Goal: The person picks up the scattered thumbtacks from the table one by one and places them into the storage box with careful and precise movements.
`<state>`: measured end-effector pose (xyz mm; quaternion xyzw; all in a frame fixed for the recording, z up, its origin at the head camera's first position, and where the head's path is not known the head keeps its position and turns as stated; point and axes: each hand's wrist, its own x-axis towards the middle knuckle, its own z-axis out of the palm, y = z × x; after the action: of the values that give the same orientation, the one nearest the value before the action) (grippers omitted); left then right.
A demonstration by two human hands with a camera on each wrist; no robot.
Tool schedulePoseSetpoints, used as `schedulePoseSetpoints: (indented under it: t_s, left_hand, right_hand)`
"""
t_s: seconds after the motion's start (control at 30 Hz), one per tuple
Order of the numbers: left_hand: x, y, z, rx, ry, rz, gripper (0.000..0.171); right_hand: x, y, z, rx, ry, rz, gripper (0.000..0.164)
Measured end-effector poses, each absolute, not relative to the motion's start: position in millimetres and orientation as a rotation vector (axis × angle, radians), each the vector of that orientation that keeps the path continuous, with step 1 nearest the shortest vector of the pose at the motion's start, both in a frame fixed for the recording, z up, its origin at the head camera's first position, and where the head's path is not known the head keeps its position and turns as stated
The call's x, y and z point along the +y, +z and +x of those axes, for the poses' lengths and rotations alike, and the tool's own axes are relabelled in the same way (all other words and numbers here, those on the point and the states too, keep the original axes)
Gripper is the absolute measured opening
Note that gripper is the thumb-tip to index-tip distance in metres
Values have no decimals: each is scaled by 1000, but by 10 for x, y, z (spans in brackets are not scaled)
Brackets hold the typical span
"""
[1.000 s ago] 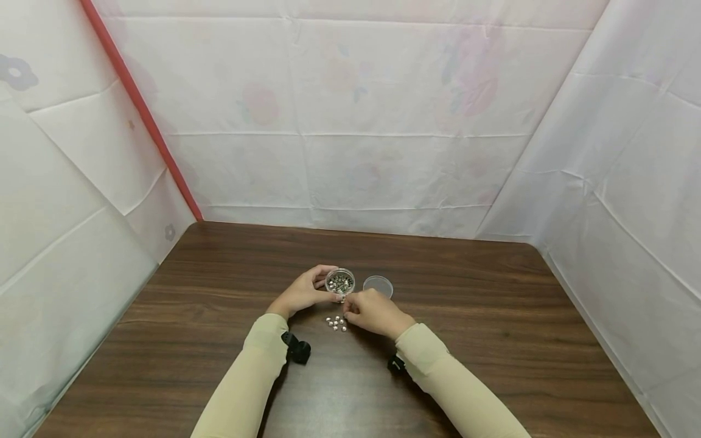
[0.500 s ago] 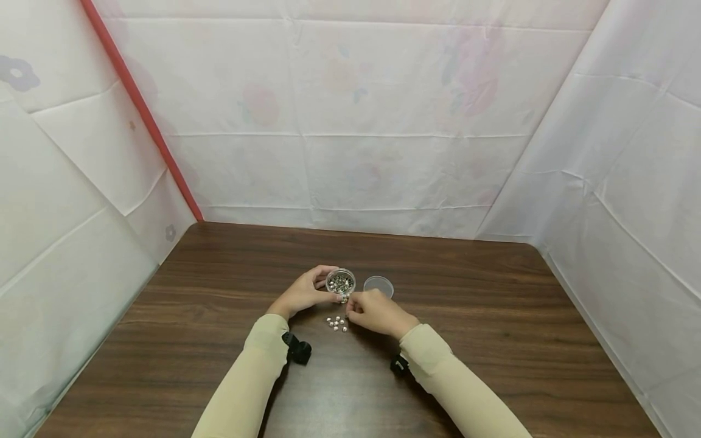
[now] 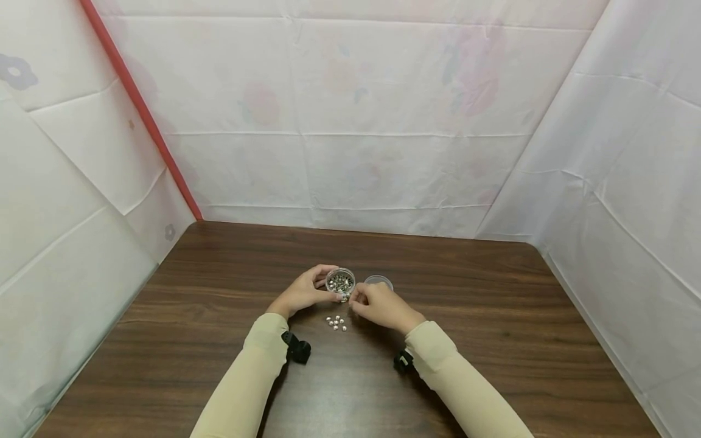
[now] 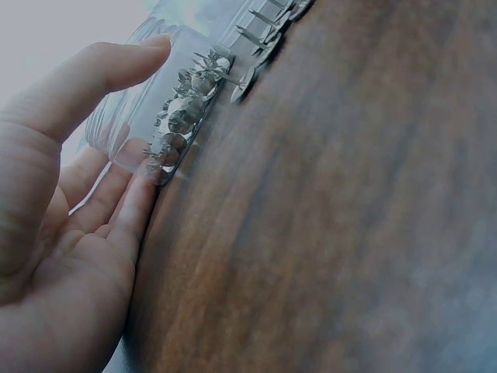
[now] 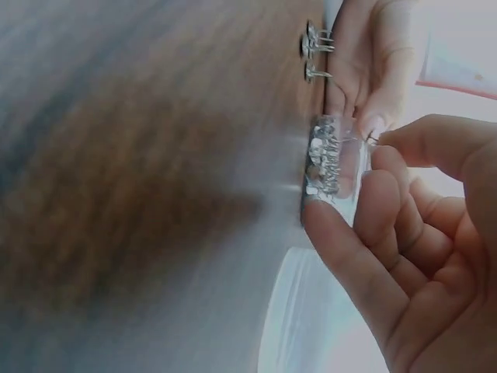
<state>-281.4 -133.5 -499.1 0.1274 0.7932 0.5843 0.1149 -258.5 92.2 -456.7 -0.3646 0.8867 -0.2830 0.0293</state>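
My left hand (image 3: pixel 303 293) holds a clear round jar (image 3: pixel 341 272) by its side, thumb on the near wall and fingers behind. Through the wall, silver thumbtacks (image 4: pixel 182 113) show heaped at the bottom. Right beside the jar, my right hand (image 3: pixel 383 307) pinches a small thumbtack (image 5: pixel 373 138) between thumb and fingertip; its other fingers (image 5: pixel 342 241) are bent close to the jar wall. On the table in front of the jar lies a small group of loose thumbtacks (image 3: pixel 336 323), points up in the wrist views.
A clear round lid (image 3: pixel 379 280) lies on the brown wooden table (image 3: pixel 465 286) right of the jar, partly covered by my right hand in the head view. White cloth walls (image 3: pixel 350 170) stand at the back and sides, with a red strip (image 3: pixel 142 109) at the left corner.
My right hand has moved slightly away from me and to the right, from beside the loose thumbtacks toward the jar's rim, now overlapping the lid. The left hand and jar stay put.
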Motion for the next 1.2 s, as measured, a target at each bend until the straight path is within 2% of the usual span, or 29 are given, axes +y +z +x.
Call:
schedulePoseSetpoints:
  t_s: [0.27, 0.5, 0.8, 1.2]
  left_hand:
    - [-1341, -4983, -2828, 2298, 1720, 376, 71]
    - [-1337, -4718, -2699, 2286, 1673, 416, 73]
    - [-1329, -4977, -2815, 2324, 1696, 354, 72]
    - [-1326, -4973, -2812, 2303, 1706, 360, 72]
  right_hand:
    - [911, -4489, -2645, 2828, -991, -1101, 4]
    - [899, -4457, -2679, 2851, -1012, -1064, 7]
    - [865, -4473, -2729, 2898, -955, -1010, 7]
    - [791, -4502, -2831, 2946, -872, -907, 8]
